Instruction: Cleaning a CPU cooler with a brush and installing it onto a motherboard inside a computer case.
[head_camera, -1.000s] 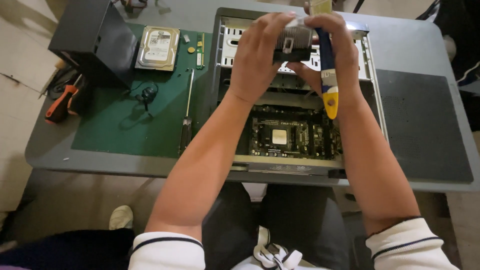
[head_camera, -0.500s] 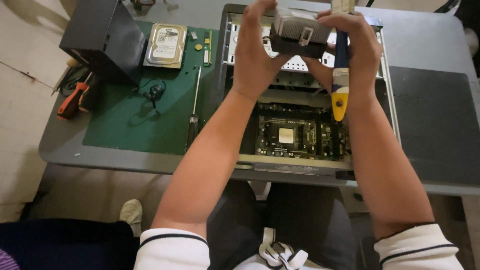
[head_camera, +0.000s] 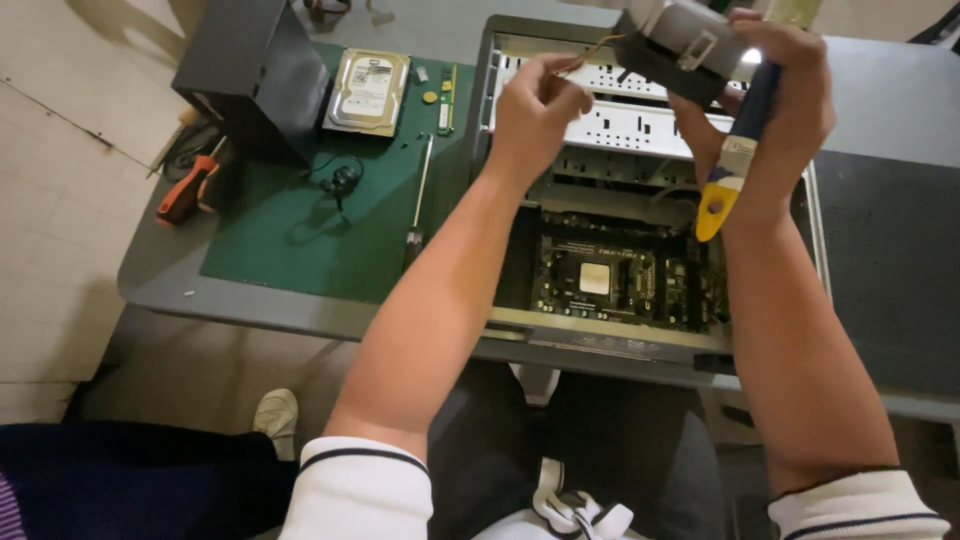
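Both hands are raised over the open computer case (head_camera: 815, 235). A grey cooler block (head_camera: 680, 45) and a blue-and-yellow screwdriver (head_camera: 735, 165) are gripped together in the right hand (head_camera: 790, 90), while a thin wire (head_camera: 585, 55) from the block is pinched between the fingertips of the left hand (head_camera: 535, 100). The wire is best drawn gently, kept slack and clear of the motherboard (head_camera: 610, 280) below.

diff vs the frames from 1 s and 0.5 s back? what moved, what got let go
The left hand let go of the grey metal box and now pinches its thin wires off to the left. The right hand alone holds the box, plus the blue-and-yellow screwdriver. The open computer case, hard drive and green mat are unchanged.
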